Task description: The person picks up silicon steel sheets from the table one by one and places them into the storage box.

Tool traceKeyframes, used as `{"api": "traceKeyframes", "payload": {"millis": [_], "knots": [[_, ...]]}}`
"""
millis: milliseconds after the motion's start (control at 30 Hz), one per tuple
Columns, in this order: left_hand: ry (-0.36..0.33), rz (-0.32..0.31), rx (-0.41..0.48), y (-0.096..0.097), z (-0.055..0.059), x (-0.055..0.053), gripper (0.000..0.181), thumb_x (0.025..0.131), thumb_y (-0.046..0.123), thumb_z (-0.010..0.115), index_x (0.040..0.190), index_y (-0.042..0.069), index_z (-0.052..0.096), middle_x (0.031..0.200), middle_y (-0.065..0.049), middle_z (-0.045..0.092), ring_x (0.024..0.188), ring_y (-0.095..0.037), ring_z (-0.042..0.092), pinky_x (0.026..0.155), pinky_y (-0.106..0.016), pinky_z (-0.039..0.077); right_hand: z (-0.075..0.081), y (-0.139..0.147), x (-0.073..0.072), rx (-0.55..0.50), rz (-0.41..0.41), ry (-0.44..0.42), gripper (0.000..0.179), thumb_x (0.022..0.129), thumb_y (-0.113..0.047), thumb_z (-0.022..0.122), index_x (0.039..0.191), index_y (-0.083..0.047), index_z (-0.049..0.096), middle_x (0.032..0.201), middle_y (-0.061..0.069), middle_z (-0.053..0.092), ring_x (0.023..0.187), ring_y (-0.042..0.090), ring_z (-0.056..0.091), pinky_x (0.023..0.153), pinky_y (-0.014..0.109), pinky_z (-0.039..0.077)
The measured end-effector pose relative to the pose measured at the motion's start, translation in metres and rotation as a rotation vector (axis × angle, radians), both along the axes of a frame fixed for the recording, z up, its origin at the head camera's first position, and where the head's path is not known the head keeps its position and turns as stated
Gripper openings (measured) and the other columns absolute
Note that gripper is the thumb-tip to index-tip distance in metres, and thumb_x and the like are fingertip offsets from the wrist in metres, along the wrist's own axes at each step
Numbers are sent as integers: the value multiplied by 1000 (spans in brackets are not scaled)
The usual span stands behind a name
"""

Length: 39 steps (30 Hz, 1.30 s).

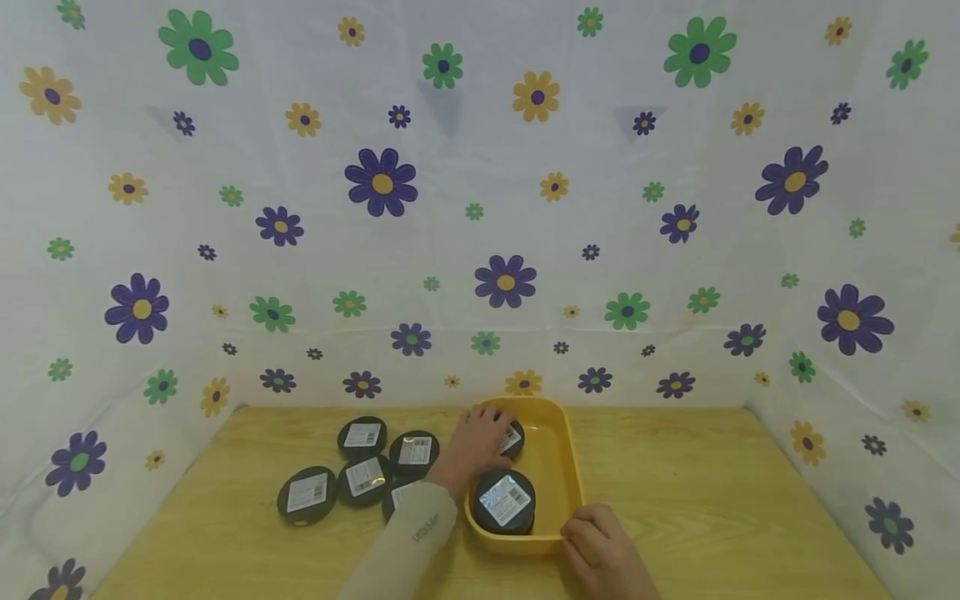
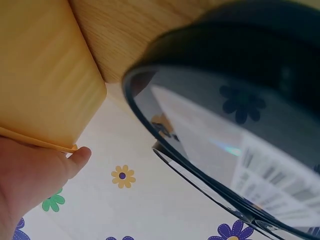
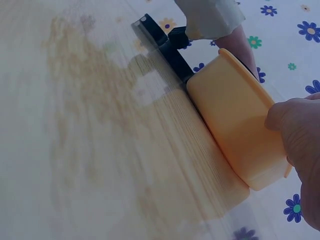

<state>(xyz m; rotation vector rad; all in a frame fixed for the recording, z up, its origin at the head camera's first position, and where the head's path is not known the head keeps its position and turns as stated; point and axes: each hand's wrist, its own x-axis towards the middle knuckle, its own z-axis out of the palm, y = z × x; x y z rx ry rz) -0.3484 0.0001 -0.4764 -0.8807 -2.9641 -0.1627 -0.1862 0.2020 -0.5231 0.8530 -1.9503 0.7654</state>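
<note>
A yellow rectangular tray stands on the table, holding round black containers with white barcode labels. My left hand reaches over its left side and grips a black container at the far left of the tray, covering part of it. Nearer me in the tray lies a second labelled container, apparently on top of another. With fingers and thumb, my right hand holds the tray's near right corner. The right wrist view shows that thumb on the tray's outer wall.
Several more black containers lie left of the tray, among them one at the far left and one at the back. The nearest one is partly behind my left sleeve. A flowered white cloth surrounds the wooden table.
</note>
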Motion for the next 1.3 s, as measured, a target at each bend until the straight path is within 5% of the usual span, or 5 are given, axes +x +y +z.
{"api": "traceKeyframes", "payload": {"millis": [400, 933, 1300], "knots": [[15, 0, -41, 0, -5, -1, 65, 83, 42, 78, 137, 18, 52, 133, -10, 55, 123, -33, 48, 104, -52, 39, -3, 0, -1, 2, -15, 16, 25, 102, -26, 53, 87, -11, 66, 94, 2, 57, 86, 14, 54, 80, 18, 46], [-29, 16, 6, 0, -6, -3, 66, 86, 47, 73, 139, 16, 51, 132, -13, 53, 117, -30, 47, 101, -50, 41, -4, 1, -4, 1, -7, 65, 23, 101, -23, 53, 86, -9, 65, 93, 4, 57, 86, 17, 55, 80, 19, 46], [-62, 46, 52, 2, -5, -4, 60, 85, 36, 76, 135, 15, 50, 135, -13, 51, 122, -31, 45, 105, -51, 39, -1, 1, -1, 16, -46, 43, 27, 102, -26, 52, 86, -11, 66, 93, 2, 56, 85, 15, 54, 79, 18, 47]]}}
